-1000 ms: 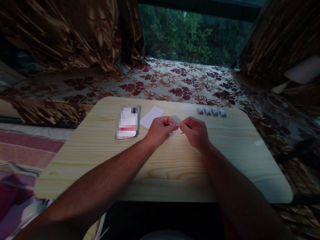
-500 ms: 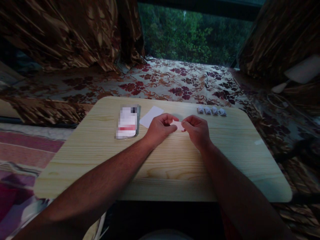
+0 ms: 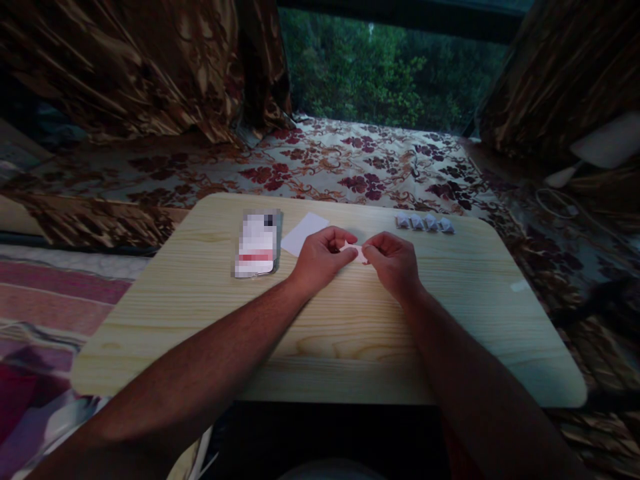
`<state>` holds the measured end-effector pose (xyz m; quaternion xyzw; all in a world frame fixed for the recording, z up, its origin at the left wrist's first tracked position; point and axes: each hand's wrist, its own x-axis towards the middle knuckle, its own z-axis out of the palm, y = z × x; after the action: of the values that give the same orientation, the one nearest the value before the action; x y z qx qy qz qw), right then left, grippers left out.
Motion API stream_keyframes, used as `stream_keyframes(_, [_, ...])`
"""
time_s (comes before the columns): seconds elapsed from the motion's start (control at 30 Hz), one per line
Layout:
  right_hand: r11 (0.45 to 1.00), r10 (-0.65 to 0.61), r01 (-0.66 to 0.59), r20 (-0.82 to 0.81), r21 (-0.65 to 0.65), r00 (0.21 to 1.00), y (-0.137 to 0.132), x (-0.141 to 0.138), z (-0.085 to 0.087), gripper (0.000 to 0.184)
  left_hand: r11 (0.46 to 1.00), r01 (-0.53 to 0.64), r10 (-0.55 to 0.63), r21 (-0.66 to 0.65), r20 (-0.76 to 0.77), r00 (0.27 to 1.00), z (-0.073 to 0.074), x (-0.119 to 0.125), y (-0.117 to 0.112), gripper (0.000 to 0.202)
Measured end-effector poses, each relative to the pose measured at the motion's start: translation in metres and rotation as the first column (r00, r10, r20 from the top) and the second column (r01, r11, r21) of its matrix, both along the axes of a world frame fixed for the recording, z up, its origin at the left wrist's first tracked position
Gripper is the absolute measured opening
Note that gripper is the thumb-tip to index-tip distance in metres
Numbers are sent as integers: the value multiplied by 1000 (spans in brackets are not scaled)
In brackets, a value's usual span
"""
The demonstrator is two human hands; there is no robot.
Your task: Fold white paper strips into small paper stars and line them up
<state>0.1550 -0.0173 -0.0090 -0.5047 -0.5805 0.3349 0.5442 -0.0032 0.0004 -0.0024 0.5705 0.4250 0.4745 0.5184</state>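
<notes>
A small piece of white paper (image 3: 358, 253) is pinched between both hands, just above the table. My left hand (image 3: 327, 255) grips its left side with thumb and fingers. On its right side, my right hand (image 3: 393, 259) holds it between thumb and forefinger. Much of the paper is hidden by the fingers, so its exact fold cannot be made out. Behind my left hand lies a flat white sheet of paper (image 3: 304, 232). Several small folded paper pieces (image 3: 424, 223) with pointed tops stand in a row beyond my right hand.
A phone (image 3: 257, 243), partly blurred out, lies on the left of the wooden table (image 3: 200, 313). Past the table's far edge is a ledge with a floral cloth (image 3: 360, 160). Dark curtains (image 3: 165, 67) hang at both sides of a window. A white lamp (image 3: 607, 141) is at the far right.
My left thumb has shifted slightly to the right over the small paper, closer to my right thumb. Both hands keep their hold; the other things lie as before.
</notes>
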Motion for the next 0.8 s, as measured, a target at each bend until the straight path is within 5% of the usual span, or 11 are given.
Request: stream_keyframes(0.8, [1000,-9,8,151,11,989,1,1,-6,10,992,31,-20,121,-93,995,-13,-2,4,13])
